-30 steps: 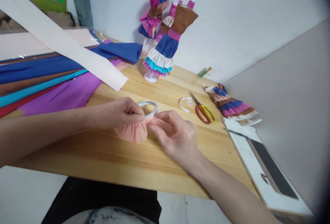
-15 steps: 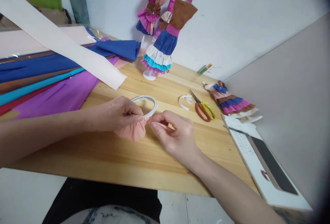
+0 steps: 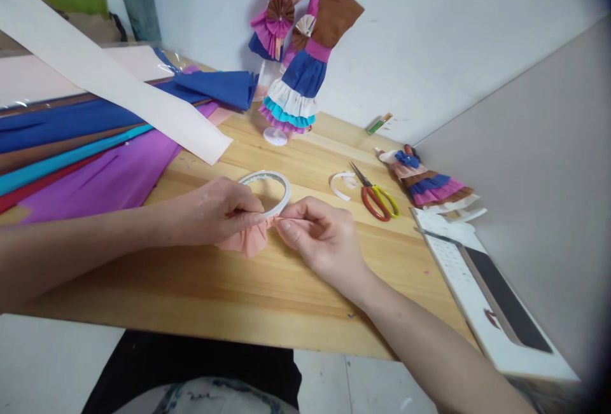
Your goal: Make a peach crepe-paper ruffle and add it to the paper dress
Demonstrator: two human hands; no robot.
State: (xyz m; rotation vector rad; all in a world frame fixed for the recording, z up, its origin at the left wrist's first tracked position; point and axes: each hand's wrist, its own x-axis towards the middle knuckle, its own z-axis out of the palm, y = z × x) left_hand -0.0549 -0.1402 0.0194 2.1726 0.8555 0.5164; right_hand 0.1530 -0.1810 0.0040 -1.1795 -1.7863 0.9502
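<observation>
My left hand [image 3: 217, 210] pinches the gathered top of a peach crepe paper ruffle [image 3: 249, 241] that fans out below my fingers onto the wooden table [image 3: 229, 293]. My right hand [image 3: 319, 242] pinches the same paper from the right, thumb and forefinger closed on its edge. Right behind both hands lies a white tape roll [image 3: 267, 186], flat on the table.
Long sheets of coloured crepe paper [image 3: 86, 153] and a pale paper strip [image 3: 109, 77] cover the left. Two paper-dress figures [image 3: 300, 51] stand at the back; a third [image 3: 427, 188] lies at the right near red-and-yellow scissors [image 3: 377, 198], a curl of white tape backing [image 3: 341, 185] and a white box [image 3: 487, 293].
My hands have drawn closer together, bunching the peach ruffle tighter so less of it shows. The view has shifted slightly down.
</observation>
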